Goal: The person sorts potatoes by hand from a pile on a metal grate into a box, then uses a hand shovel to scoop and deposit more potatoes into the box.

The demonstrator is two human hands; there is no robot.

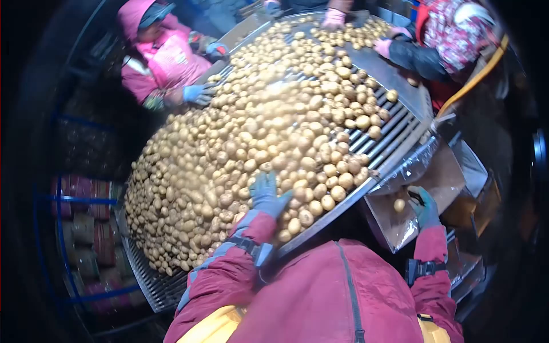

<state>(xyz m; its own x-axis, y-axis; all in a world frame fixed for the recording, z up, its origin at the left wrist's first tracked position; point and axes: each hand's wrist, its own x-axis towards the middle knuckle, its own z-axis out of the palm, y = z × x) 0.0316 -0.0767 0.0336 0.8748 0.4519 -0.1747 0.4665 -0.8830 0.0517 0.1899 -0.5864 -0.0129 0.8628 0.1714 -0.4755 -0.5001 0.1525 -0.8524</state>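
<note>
A large heap of potatoes (229, 148) covers the slatted metal sorting table (394, 128) in front of me. My left hand (266, 195), in a blue-grey glove, rests on the near part of the heap with its fingers spread. Off the table's right side, my right hand (424, 208) is over an open cardboard box (382, 220) lined with clear plastic. Its gloved fingers are apart, with a dark patch showing at the palm side. A single potato (399, 205) shows just left of those fingers, apart from them, against the box.
A person in pink (171, 63) stands at the table's far left, a gloved hand at the potatoes. Another person in a patterned top (452, 40) reaches in from the far right. More boxes (474, 211) stand at right. Filled sacks (86, 228) sit behind blue rails at left.
</note>
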